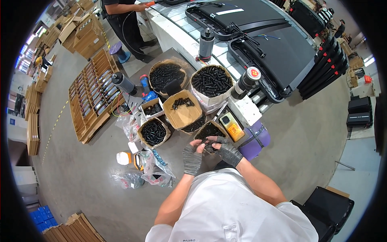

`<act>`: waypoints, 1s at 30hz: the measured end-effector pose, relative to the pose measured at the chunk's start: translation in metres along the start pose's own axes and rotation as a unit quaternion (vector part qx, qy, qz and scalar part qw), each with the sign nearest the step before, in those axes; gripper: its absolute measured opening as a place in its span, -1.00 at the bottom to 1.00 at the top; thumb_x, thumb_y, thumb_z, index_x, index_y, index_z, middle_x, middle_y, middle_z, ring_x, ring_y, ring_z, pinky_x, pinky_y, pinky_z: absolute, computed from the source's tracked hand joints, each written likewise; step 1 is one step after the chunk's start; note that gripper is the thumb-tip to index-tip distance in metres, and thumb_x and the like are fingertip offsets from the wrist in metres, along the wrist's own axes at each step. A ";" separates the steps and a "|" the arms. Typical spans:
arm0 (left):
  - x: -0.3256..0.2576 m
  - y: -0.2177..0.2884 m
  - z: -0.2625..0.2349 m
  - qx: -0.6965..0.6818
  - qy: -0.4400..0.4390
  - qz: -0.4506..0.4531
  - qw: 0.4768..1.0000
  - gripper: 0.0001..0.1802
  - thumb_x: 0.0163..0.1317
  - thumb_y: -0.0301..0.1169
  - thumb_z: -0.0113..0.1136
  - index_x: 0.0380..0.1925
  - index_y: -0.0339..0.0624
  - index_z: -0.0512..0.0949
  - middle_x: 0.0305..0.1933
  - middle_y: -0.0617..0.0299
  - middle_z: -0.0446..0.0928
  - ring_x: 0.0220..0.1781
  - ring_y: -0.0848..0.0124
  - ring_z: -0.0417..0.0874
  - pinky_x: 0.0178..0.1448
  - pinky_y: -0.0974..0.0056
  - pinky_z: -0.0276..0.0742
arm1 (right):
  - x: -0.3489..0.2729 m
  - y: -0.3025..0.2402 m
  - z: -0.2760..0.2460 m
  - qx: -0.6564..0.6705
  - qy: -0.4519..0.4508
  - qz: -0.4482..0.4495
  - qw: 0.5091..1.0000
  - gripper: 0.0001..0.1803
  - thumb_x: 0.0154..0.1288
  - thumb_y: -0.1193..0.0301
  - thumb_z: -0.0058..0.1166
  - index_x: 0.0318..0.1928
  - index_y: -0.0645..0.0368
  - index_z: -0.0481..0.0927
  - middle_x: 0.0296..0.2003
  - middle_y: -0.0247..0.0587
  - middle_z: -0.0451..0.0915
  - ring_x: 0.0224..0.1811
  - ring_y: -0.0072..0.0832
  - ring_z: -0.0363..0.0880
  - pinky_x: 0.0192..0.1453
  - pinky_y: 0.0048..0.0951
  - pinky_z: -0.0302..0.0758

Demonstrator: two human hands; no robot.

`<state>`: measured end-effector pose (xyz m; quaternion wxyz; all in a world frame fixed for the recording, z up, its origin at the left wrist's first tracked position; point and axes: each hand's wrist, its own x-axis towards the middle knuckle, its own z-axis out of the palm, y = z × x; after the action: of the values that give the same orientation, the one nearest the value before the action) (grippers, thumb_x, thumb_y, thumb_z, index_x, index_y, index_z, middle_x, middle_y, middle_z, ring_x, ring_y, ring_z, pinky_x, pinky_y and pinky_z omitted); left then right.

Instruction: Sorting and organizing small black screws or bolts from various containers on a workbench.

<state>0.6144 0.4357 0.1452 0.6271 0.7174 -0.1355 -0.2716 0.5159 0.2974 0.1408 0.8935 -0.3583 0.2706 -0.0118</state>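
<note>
Both my hands wear grey fingerless gloves and meet over the near edge of a small open box (210,130) of dark parts. My left hand (192,159) is closed, its thumb and fingertips drawn together. Beside it my right hand (228,152) is closed too, its fingers bent toward the left fingertips. Something small and dark seems to be between them, too small to make out. Just beyond stand a cardboard box (183,115) with a few black pieces, a bag of black cylindrical parts (211,81), another full bag (167,76) and a smaller bag (154,132).
A phone in a yellow case (231,127) lies right of my hands, near a purple roll (256,140). Dark motor-like cylinders (206,42) stand on and by the conveyor (169,24) holding black treadmill-like frames (278,48). Plastic bags (155,171) lie left. Another person (125,24) stands far left.
</note>
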 end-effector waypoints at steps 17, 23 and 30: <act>0.004 -0.011 0.010 -0.053 0.025 0.000 0.998 -0.75 0.24 -0.38 0.23 -0.17 -0.32 0.53 -0.36 0.25 0.56 -0.32 0.50 0.53 -0.21 0.37 0.48 | 0.003 0.012 0.008 0.058 0.022 -0.012 0.998 -0.59 0.33 0.47 -0.02 0.15 0.36 0.43 -0.03 -0.24 0.55 0.00 -0.53 0.51 0.16 -0.52 0.42; 0.008 -0.026 0.010 -0.072 0.031 -0.021 0.997 -0.74 0.22 -0.39 0.25 -0.15 -0.30 0.52 -0.37 0.28 0.54 -0.38 0.56 0.50 -0.26 0.43 0.47 | 0.000 0.006 0.022 -0.203 0.090 -0.051 0.974 -0.60 0.31 0.49 0.00 0.15 0.34 0.43 -0.04 -0.28 0.55 -0.02 -0.59 0.51 0.12 -0.56 0.44; 0.008 -0.018 0.000 -0.099 0.045 -0.037 0.993 -0.75 0.21 -0.40 0.26 -0.16 -0.30 0.53 -0.36 0.28 0.54 -0.35 0.53 0.50 -0.24 0.41 0.47 | -0.001 0.005 0.010 0.082 -0.004 -0.040 0.996 -0.48 0.24 0.52 -0.05 0.23 0.34 0.32 0.13 -0.05 0.45 0.18 -0.36 0.43 0.28 -0.42 0.36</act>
<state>0.6186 0.4347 0.1263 0.6901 0.6679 -0.0532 -0.2737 0.5191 0.3074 0.1442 0.9196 -0.2946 0.2508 -0.0680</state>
